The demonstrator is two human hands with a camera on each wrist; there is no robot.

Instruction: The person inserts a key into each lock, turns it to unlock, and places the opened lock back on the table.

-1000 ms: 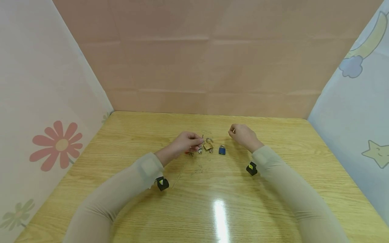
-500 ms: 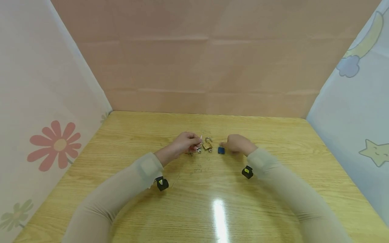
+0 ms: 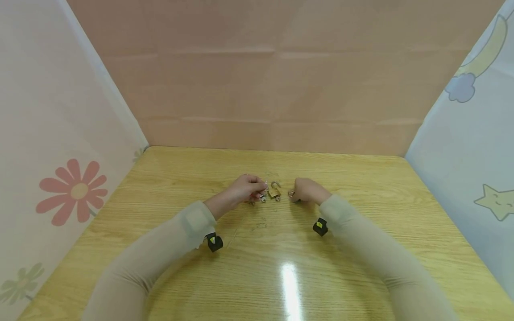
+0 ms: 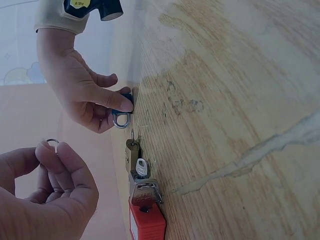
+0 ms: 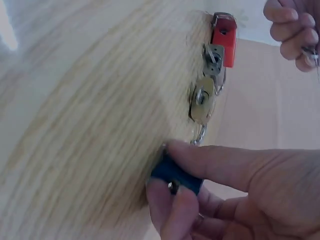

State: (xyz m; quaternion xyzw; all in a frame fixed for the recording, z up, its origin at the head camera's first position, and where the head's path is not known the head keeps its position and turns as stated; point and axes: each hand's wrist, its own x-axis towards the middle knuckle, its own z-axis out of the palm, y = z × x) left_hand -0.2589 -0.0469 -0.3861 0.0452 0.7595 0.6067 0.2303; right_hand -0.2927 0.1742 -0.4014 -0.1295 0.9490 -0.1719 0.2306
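My right hand (image 3: 309,190) grips a small blue padlock (image 5: 175,174) between thumb and fingers, close over the table. In the right wrist view its keyhole faces the camera, and in the left wrist view its silver shackle (image 4: 121,125) sticks out below the thumb. My left hand (image 3: 246,187) pinches a small key, with a thin metal ring (image 4: 52,140) showing at the fingertips. Between the hands lies a brass padlock (image 3: 274,193) with its shackle swung open and a key (image 5: 200,96) in it.
In a row with the brass padlock are a silver padlock (image 5: 214,62) with a key in it and a red padlock (image 4: 148,223), partly under my left hand in the head view. Scuff marks dot the wooden table (image 3: 257,263). A pinkish backdrop (image 3: 225,89) stands behind.
My right hand has come in from the right, down onto the blue padlock, and now grips it. The left hand has stayed almost still with the key.
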